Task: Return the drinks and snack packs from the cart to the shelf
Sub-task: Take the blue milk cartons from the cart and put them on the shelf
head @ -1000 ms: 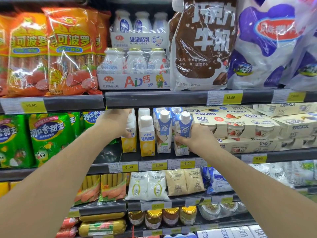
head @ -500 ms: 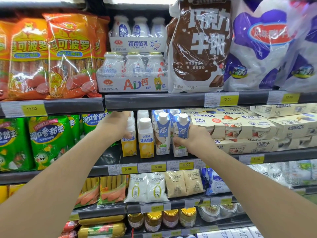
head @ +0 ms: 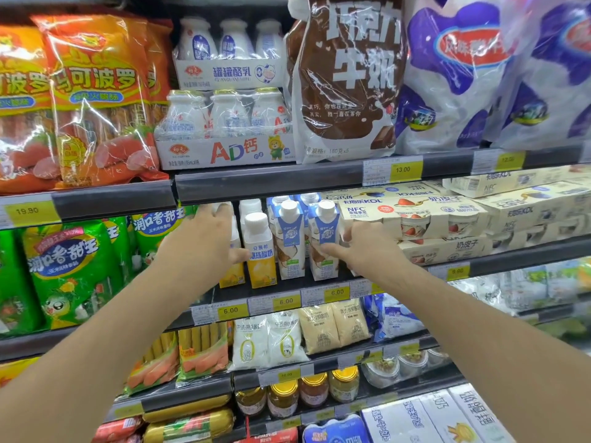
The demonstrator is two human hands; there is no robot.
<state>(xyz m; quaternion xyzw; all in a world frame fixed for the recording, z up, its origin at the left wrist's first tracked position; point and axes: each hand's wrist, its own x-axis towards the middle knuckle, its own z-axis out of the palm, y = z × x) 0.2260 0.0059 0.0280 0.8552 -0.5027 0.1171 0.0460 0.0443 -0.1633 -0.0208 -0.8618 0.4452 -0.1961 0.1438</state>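
Note:
On the middle shelf point(head: 511, 263) stand white-capped bottles with yellow labels point(head: 260, 251) and two blue-and-white cartons side by side. My left hand point(head: 204, 241) wraps around the leftmost yellow bottle point(head: 233, 276), hiding most of it. The thumb reaches the neighbouring bottle. My right hand point(head: 367, 251) grips the right-hand carton point(head: 324, 241), thumb on its front and fingers at its right side. The carton stands upright on the shelf, touching its twin point(head: 289, 241). No cart is in view.
Cream yogurt multipacks point(head: 431, 219) sit close to the right of the cartons. Green sausage bags point(head: 70, 266) hang left. The upper shelf rail point(head: 271, 183) runs just above the bottle caps. Bagged milk, pouches and jars fill the other shelves.
The right-hand carton has shifted slightly left and now stands against the other carton. My left hand stays on the yellow bottle, with its fingers a little more spread.

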